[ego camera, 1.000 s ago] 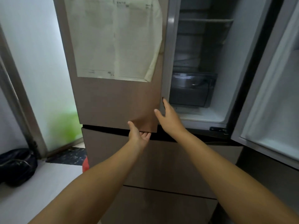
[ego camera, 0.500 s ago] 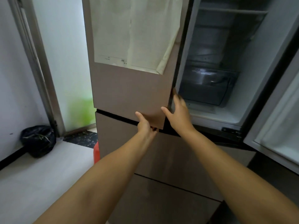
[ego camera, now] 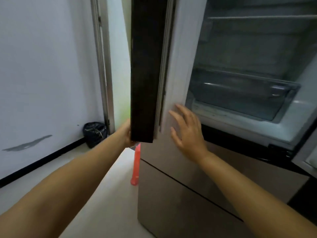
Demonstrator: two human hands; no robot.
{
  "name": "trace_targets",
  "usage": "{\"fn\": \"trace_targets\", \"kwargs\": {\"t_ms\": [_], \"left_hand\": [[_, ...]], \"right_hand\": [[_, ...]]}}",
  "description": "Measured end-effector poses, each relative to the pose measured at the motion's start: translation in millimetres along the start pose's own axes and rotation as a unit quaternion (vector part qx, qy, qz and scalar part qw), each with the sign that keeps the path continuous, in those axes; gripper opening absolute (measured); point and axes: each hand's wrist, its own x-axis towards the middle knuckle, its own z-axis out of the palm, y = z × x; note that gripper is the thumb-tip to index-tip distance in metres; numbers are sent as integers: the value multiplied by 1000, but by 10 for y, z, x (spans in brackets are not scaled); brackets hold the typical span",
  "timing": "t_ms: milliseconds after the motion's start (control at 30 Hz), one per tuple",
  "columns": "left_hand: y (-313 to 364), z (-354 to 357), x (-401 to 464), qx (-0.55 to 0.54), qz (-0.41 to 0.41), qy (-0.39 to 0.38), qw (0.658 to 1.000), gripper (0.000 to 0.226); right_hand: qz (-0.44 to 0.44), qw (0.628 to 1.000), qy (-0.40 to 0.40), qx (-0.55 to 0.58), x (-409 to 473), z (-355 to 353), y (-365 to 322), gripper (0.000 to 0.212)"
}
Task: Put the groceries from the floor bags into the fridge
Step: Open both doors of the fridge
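1. The fridge (ego camera: 180,194) stands upright on the pale floor, long axis vertical, its open upper compartment facing the camera and its tan drawer fronts below.
2. The fridge's left door (ego camera: 145,69) is swung out so that only its dark edge faces the camera. That edge runs as a tall vertical strip from the top of the view down to a bottom corner just above the drawer fronts.
3. Inside the fridge, a clear drawer (ego camera: 240,98) sits low in the compartment, its long axis running left to right, with a wire shelf (ego camera: 260,17) above it.
4. A slice of the fridge's right door (ego camera: 307,155) shows at the right edge of the view, also swung out.
5. The left hand (ego camera: 127,134) is at the bottom corner of the left door, on its far side. The door hides the fingers, so how tightly it grips cannot be told.
6. The right hand (ego camera: 187,131) is spread flat and open, fingers apart and pointing up, in front of the pale inner frame just right of the left door. It holds nothing; whether the palm touches the fridge cannot be told.
7. A red object (ego camera: 136,165) stands upright against the fridge's left side, below the left door.
8. A black bag (ego camera: 94,133) sits on the floor well left of the fridge, against the white wall (ego camera: 48,74) beside a metal door frame (ego camera: 103,66).
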Motion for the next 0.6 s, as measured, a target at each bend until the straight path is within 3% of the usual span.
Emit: {"fn": "trace_targets", "kwargs": {"t_ms": [67, 167, 233, 300, 367, 433, 533, 600], "left_hand": [[199, -228, -44, -31, 70, 112, 991, 34], [540, -376, -126, 44, 274, 297, 914, 47], [698, -246, -353, 150, 457, 295, 826, 53], [782, -86, -517, 263, 580, 236, 734, 62], [842, -74, -428, 373, 602, 197, 678, 73], [954, -216, -232, 421, 589, 215, 655, 79], [1150, -570, 48, 423, 594, 220, 648, 73], [1291, -788, 211, 419, 585, 211, 662, 70]], "right_hand": [[75, 995, 5, 62, 132, -35, -14, 53], [122, 984, -68, 107, 372, 44, 9, 57], [96, 982, -118, 109, 527, 192, -54, 57], [75, 983, -113, 120, 687, 363, -204, 53], [52, 988, -97, 107, 831, 529, -366, 50], [22, 995, -84, 58, 933, 691, -518, 53], [0, 996, -88, -4, 1094, 889, -742, 50], [-10, 995, -100, -21, 1215, 1029, -889, 48]]}}
